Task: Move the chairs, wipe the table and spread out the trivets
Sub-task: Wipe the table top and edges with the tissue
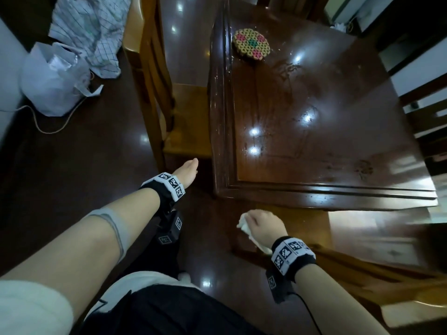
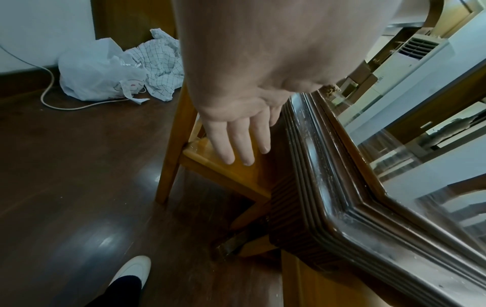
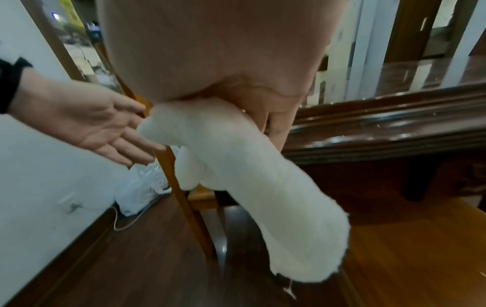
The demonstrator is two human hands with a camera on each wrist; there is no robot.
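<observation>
Head view: left hand [image 1: 187, 171] fingers spread; right hand [image 1: 262, 226] clutches fluffy white cloth [image 1: 244, 226].

Glossy dark table [image 1: 338, 141] bears one round trivet [image 1: 251, 44] (far left corner).

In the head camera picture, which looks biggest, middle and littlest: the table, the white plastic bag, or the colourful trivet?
1. Table, by far the biggest.
2. White plastic bag on the floor.
3. Colourful trivet, the smallest. It lies far from the camera, so it may look smaller than it is.
</observation>
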